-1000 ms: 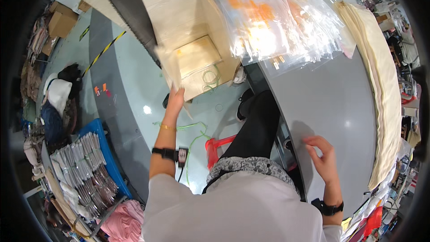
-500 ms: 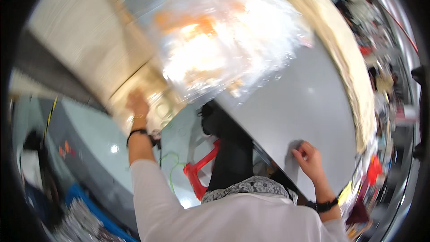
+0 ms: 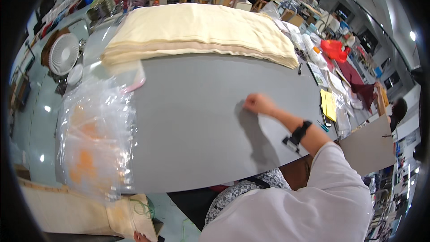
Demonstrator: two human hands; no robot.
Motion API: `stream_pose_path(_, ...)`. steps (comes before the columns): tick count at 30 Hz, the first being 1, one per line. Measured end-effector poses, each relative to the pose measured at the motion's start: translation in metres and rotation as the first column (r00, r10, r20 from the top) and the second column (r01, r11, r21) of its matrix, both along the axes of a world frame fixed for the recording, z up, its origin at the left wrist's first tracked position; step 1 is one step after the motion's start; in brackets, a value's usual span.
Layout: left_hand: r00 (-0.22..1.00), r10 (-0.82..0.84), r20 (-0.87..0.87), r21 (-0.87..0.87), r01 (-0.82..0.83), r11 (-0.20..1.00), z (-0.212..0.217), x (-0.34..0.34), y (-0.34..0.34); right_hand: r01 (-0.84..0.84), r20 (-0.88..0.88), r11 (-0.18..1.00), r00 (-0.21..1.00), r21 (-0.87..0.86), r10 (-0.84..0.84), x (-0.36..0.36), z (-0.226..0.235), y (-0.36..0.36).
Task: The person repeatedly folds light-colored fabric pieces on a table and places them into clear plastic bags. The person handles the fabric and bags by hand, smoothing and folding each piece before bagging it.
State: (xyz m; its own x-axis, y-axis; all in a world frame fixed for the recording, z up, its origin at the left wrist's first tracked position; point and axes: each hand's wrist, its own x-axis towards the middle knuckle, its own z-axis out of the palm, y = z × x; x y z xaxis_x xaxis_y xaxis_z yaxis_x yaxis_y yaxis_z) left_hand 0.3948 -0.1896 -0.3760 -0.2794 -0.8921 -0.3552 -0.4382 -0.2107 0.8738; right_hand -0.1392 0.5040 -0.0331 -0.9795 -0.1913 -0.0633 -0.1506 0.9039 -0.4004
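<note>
My right hand is held over the middle of the grey table, its fingers curled closed with nothing visible in them. It is slightly blurred, and its shadow falls on the tabletop. At the lower edge only a little of my left hand shows, beside the cardboard box; its fingers are mostly out of sight. A green cord or band lies on the box flap. On the table's left side rests a pile of clear plastic bags with orange patches. A thick stack of cream fabric stretches along the far edge.
A white fan stands at the far left. Along the right edge lie a yellow packet, pens and papers, with a red plastic bag farther back. A grey board stands at right. Other people work in the background.
The view has swung from the box toward the table, bringing the whole fabric stack into sight. My right hand now reaches farther over the table; my left is mostly out of frame.
</note>
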Motion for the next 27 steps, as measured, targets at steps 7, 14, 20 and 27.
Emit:
stream_pose_path(7, 0.972, 0.145, -0.184, -0.454, -0.215, 0.864, 0.224, -0.07, -0.087, 0.473, -0.39, 0.867, 0.776, -0.158, -0.495, -0.185, 0.037, 0.193)
stream_pose_path(14, 0.696, -0.702, -0.152, -0.623, 0.484, 0.615, 0.387, -0.457, 0.12, 0.512, -0.487, 0.855, 0.771, 0.09, -0.41, -0.244, 0.019, 0.235)
stream_pose_path(20, 0.059, -0.95, -0.308, -0.178, 0.977, 0.118, 0.379, -0.719, 0.412, 0.459, -0.204, 0.657, 0.706, -0.597, -0.679, -0.262, 0.061, 0.286)
stream_pose_path(27, 0.548, -0.37, -0.75, 0.42, 0.827, 0.373, 0.359, -0.794, 0.503, 0.101, -0.572, 0.906, 0.745, -0.411, -0.343, -0.025, 0.12, 0.244)
